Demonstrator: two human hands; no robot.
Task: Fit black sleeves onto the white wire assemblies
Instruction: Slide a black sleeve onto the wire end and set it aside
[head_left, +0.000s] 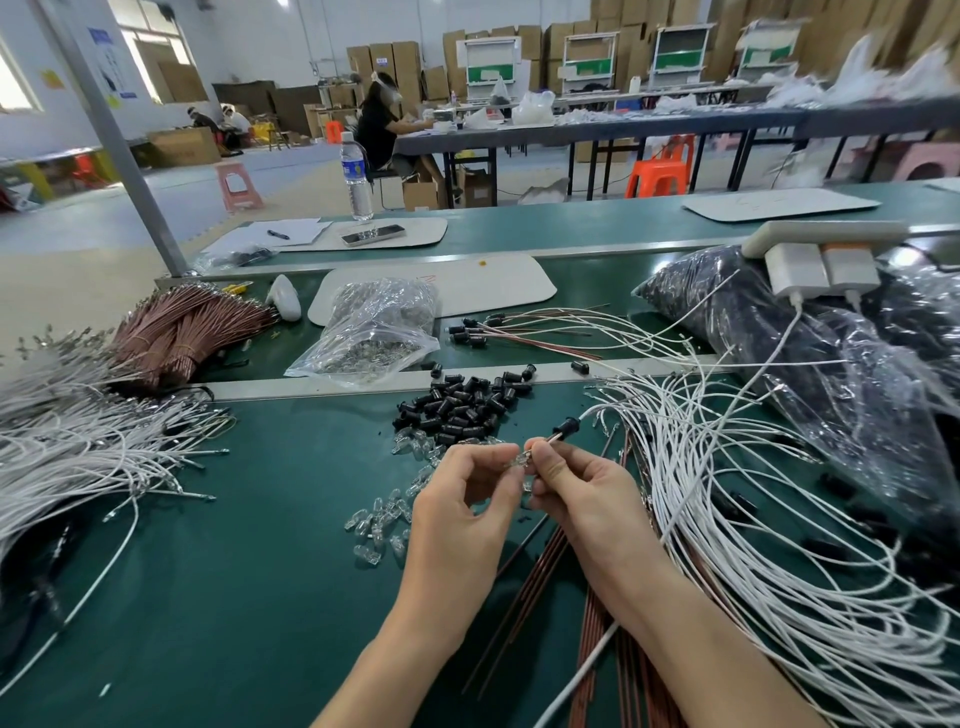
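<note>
My left hand (467, 493) and my right hand (582, 493) meet above the green mat. Between their fingertips they pinch a small clear bulb (521, 460). My right hand also pinches the metal end of a white wire (602, 413). A black sleeve (566, 426) sits on that wire just beyond my fingers. A heap of loose black sleeves (462, 405) lies right behind my hands. Clear bulbs (384, 519) are scattered on the mat under my left hand. White wires (753, 519) fan out to the right.
More white wires (78, 452) are heaped at the left, with a brown wire bundle (176, 332) behind them. A bag of bulbs (374, 332) lies ahead. A large bag of black parts (831, 364) fills the right. Brown wires (597, 623) pass under my right forearm.
</note>
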